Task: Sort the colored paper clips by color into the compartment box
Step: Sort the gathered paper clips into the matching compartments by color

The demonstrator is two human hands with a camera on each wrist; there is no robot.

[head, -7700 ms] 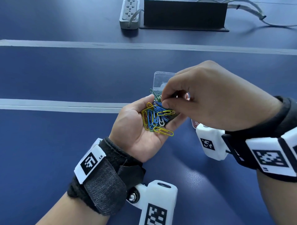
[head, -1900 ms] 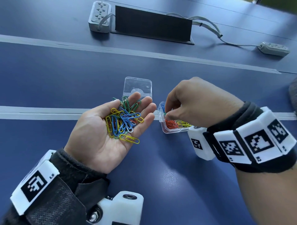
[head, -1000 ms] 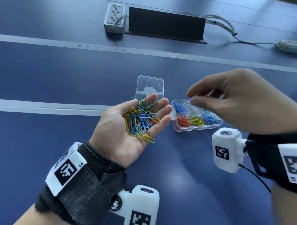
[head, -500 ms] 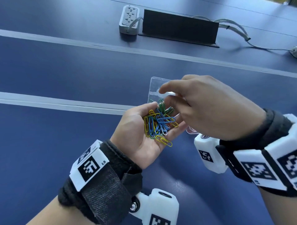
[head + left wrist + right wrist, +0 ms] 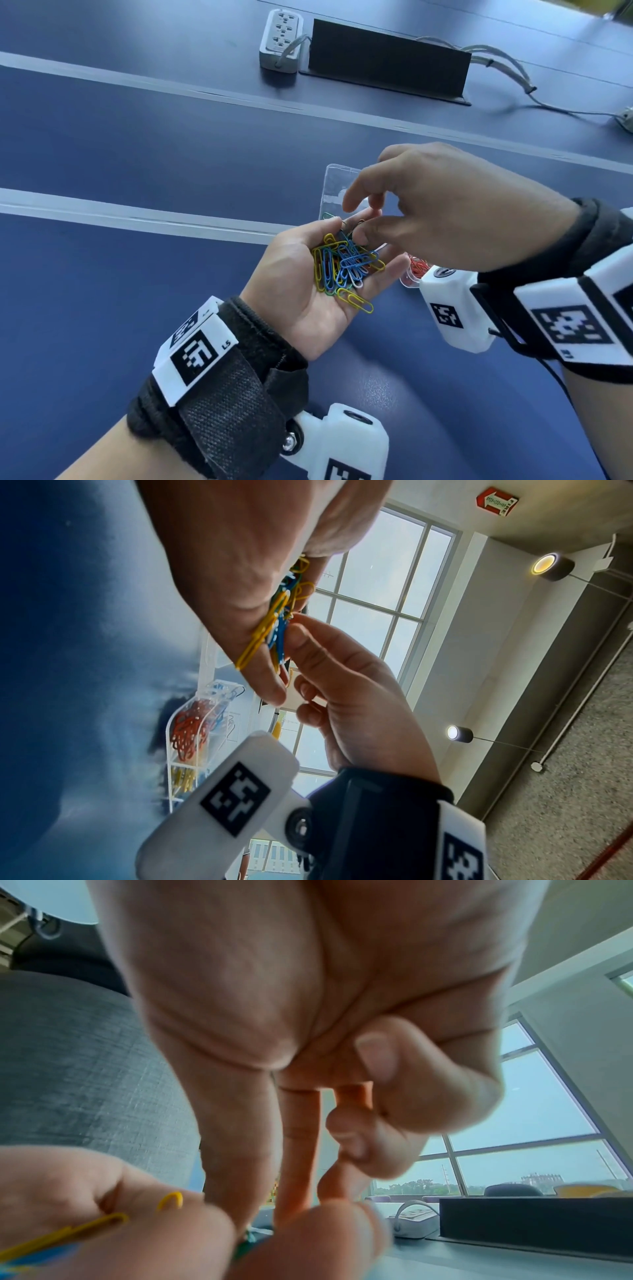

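The left hand (image 5: 301, 291) lies palm up, fingers relaxed, cradling a heap of clips (image 5: 344, 267). The right hand (image 5: 442, 212) dips thumb and forefinger into the heap; whether they pinch one, I cannot tell. The box (image 5: 192, 731) sits on the tabletop (image 5: 137, 144) just beyond.

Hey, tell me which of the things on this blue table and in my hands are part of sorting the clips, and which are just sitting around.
Part of the job:
- paper clips piled in the left hand
- right hand reaching into the pile
- compartment box with red, yellow and blue clips
- its clear lid

Just lying about:
- power strip
- black panel
- cables
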